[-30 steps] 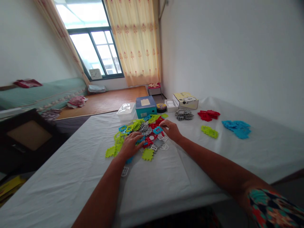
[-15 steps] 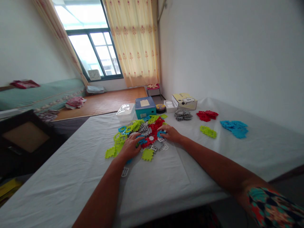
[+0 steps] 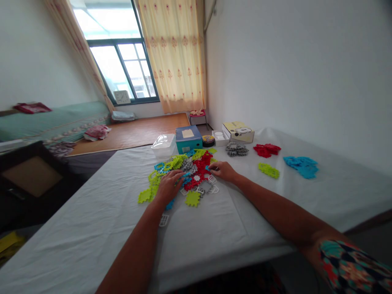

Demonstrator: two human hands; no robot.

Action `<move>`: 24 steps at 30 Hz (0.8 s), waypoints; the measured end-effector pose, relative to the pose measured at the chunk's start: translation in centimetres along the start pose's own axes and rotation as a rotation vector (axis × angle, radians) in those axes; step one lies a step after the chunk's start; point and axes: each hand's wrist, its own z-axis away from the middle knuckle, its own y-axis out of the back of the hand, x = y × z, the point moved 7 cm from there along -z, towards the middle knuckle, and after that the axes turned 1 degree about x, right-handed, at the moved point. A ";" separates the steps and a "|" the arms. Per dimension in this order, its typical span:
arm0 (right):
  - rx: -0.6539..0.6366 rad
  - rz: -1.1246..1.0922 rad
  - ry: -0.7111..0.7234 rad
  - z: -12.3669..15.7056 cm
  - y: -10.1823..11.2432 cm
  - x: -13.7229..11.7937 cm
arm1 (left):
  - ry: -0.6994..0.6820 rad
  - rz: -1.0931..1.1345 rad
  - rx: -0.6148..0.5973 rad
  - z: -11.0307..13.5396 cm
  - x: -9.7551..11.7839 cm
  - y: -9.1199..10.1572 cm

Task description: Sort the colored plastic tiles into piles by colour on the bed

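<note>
A mixed heap of plastic interlocking building pieces lies between my hands, with red pieces (image 3: 202, 163), lime-green pieces (image 3: 174, 162) and grey pieces (image 3: 187, 165) overlapping. My left hand (image 3: 168, 187) rests at the heap's near left side, its fingers curled at a blue piece (image 3: 186, 174); the thumb's hold is partly hidden. At the right edge of the heap my right hand (image 3: 224, 170) pinches a small blue piece (image 3: 207, 168) between thumb and fingertips. White window-shaped pieces (image 3: 212, 179) and a square lime-green piece (image 3: 192, 199) lie at the heap's front.
Sorted piles sit to the right: grey (image 3: 237, 149), red (image 3: 267, 150), lime-green (image 3: 268, 170) and blue (image 3: 301, 166). Behind the heap stand a clear plastic box (image 3: 163, 145), a blue-green box (image 3: 188, 139), a round tin (image 3: 208, 141), a white box (image 3: 221, 139) and a yellow box (image 3: 239, 132).
My right hand has drawn slightly right, now pinching a blue piece by its end. The blue piece at my left fingertips sits a little higher than before. The view has shifted slightly.
</note>
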 end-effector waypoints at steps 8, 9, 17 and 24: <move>0.145 0.039 0.032 0.9 6.9 -1.6 | -0.040 0.025 0.047 -0.2 -0.1 0.1; 0.189 0.103 0.033 1.7 9.0 -1.0 | -0.045 0.023 0.047 -0.2 -0.2 0.0; 0.671 0.597 -0.518 18.2 27.1 14.7 | -0.032 -0.015 0.057 -0.3 0.4 -0.6; 0.831 0.642 -0.533 22.0 28.6 16.0 | -0.131 0.077 0.081 -0.8 2.0 -1.3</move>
